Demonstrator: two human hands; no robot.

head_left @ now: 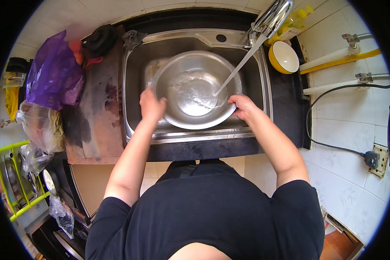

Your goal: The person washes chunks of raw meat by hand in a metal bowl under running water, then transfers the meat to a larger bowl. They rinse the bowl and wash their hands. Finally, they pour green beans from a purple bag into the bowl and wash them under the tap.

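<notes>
Two bare hands grip one wide, round basin of shiny stainless steel (pixel 195 89) by its rim: the left hand (pixel 151 105) is curled closed over the edge on its side, and the right hand (pixel 242 106) clamps the opposite edge, fingers wrapped round the lip. The basin sits between them inside a rectangular stainless steel sink (pixel 136 65), its open mouth facing up toward the camera. Being circular, it has no long axis; the line from hand to hand runs across its full width. Its inner wall is smooth and mirror-bright, curving down to a flat bottom where water pools and ripples.

Beyond the right hand, a polished chrome tap (pixel 273 17) slants over the sink's far corner, and a thin stream of water (pixel 238 67) falls diagonally from it into the basin just ahead of the right fingers. Further out past that hand stands a small round bowl, yellow outside and white inside (pixel 284 57), on the dark counter. Outward from the left hand lie a worn, stained wooden board (pixel 99 117) and a crumpled purple plastic bag (pixel 54 73).
</notes>
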